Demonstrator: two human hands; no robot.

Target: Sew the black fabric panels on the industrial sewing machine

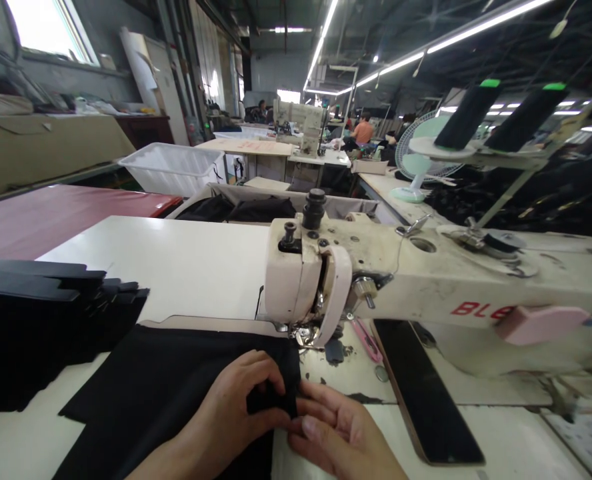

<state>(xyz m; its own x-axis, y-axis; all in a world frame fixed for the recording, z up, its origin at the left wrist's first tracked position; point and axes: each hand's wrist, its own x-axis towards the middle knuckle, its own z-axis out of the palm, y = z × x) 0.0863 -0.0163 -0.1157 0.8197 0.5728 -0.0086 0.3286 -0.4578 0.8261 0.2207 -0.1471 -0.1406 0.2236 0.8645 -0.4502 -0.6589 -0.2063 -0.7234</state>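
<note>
A piece of black fabric (176, 380) lies flat on the white sewing table, its right edge just in front of the presser foot (303, 335) of a cream sewing machine (426, 273). My left hand (236, 407) rests on the fabric and pinches its right edge between thumb and fingers. My right hand (341, 430) sits beside it, fingers touching the same edge of the cloth. Both hands are a short way in front of the needle area.
A stack of black cut pieces (41, 320) lies at the left. A black strip (423, 390) and a pink tool (366, 339) lie under the machine arm. Thread cones (469, 113), a fan (419, 163), a white bin (173, 167) and other workers sit farther back.
</note>
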